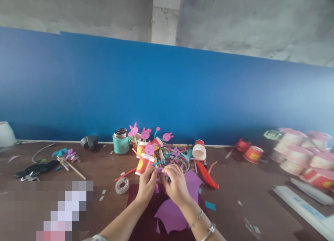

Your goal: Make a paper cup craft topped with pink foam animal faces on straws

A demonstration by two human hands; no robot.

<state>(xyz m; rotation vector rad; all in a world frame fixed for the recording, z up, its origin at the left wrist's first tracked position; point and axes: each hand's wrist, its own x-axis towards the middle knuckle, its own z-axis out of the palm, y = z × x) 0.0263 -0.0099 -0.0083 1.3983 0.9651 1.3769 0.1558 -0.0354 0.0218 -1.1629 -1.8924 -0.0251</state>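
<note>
My left hand [147,184] and my right hand [175,182] meet in the middle of the table, fingertips pinched close together. A small purple piece, possibly paper or foam, shows between them; its exact shape is hidden by the fingers. Just behind my left hand, a red and white paper cup [144,164] leans at a tilt. Pink cut-out animal faces [149,148] on thin stems rise above the cups. Under my right forearm lies a large purple sheet [172,215] with cut edges, on a dark maroon mat [141,213].
A tape roll [122,185], a teal jar [121,141] and red strips [207,175] surround the work spot. Stacked pink-topped cups [302,150] stand at far right, near a long white box [300,209]. Craft scraps [66,154] lie on the left. A blue partition [167,91] closes the back.
</note>
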